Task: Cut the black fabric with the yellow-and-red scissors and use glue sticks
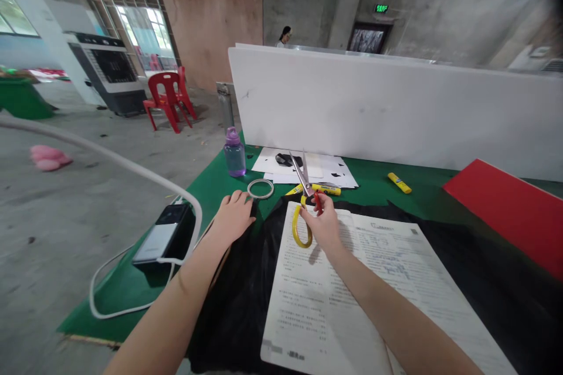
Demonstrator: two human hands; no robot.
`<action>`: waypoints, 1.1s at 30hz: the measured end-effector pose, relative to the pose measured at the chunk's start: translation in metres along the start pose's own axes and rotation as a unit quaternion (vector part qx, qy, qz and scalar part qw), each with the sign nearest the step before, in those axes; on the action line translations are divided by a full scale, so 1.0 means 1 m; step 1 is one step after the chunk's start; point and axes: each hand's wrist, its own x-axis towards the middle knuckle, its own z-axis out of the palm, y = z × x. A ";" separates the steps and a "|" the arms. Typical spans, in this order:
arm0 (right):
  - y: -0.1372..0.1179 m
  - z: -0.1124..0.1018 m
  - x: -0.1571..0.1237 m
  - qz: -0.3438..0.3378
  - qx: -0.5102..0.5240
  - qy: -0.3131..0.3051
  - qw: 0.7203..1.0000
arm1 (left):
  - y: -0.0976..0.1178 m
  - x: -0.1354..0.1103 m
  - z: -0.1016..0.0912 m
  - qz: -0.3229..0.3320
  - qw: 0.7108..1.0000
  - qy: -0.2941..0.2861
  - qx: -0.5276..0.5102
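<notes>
My right hand is closed on a pair of scissors, which has one yellow handle loop and some red at the other handle. Its blades stand slightly apart and point away from me. Below it lies an open printed booklet with handwriting on the right page, on top of a black cloth. My left hand rests flat, palm down, at the cloth's left edge, holding nothing I can see. A pale ring, perhaps a tape roll, lies just beyond its fingertips.
White sheets with black scraps, yellow tubes, another yellow tube and a purple bottle are on the green table. A phone and white cable lie left. A white partition stands behind; a red board lies right.
</notes>
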 end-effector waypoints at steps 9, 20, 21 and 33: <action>0.004 0.000 0.002 0.000 0.005 -0.006 1.000 | -0.009 0.005 0.008 0.035 0.998 -0.008 -0.060; -0.012 -0.006 0.015 -0.011 0.117 -0.082 0.990 | -0.016 0.007 -0.024 0.006 0.893 -0.038 -0.448; -0.015 -0.012 0.018 -0.022 0.115 -0.086 0.989 | -0.017 0.007 -0.026 -0.003 0.875 -0.034 -0.484; -0.096 -0.115 0.063 -0.175 -0.278 -0.353 0.876 | -0.017 0.005 -0.035 -0.058 0.793 -0.023 -0.606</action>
